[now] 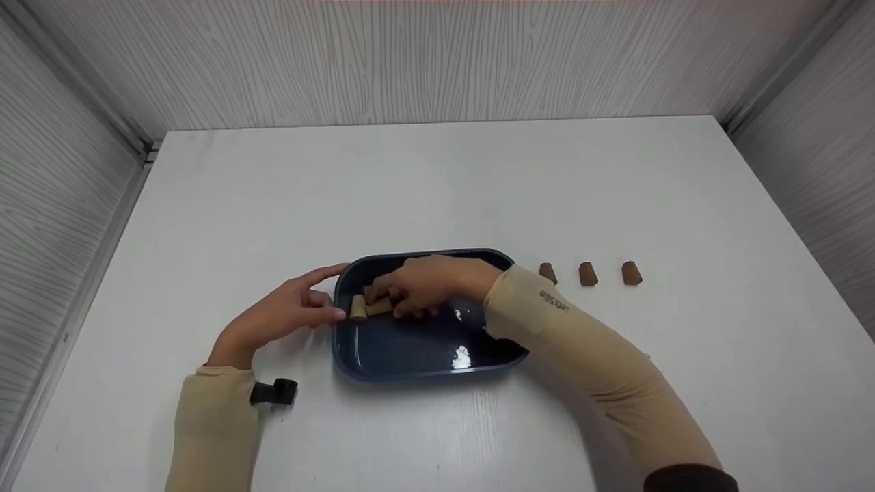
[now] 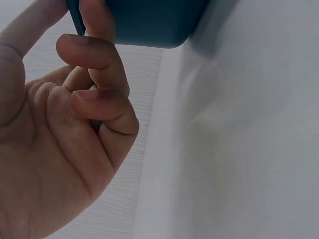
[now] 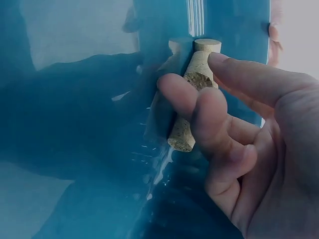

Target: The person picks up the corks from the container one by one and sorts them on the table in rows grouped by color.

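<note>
From my end, I look into a small walled work booth, closer to a lab or workshop station than a home. A plain white table (image 1: 437, 184) fills it. A pale wood-grain back panel (image 1: 437, 65) rises behind its far edge, with a left panel (image 1: 51, 157) and a right panel (image 1: 813, 116) flanking its side edges. I can't tell what building surrounds it.
</note>
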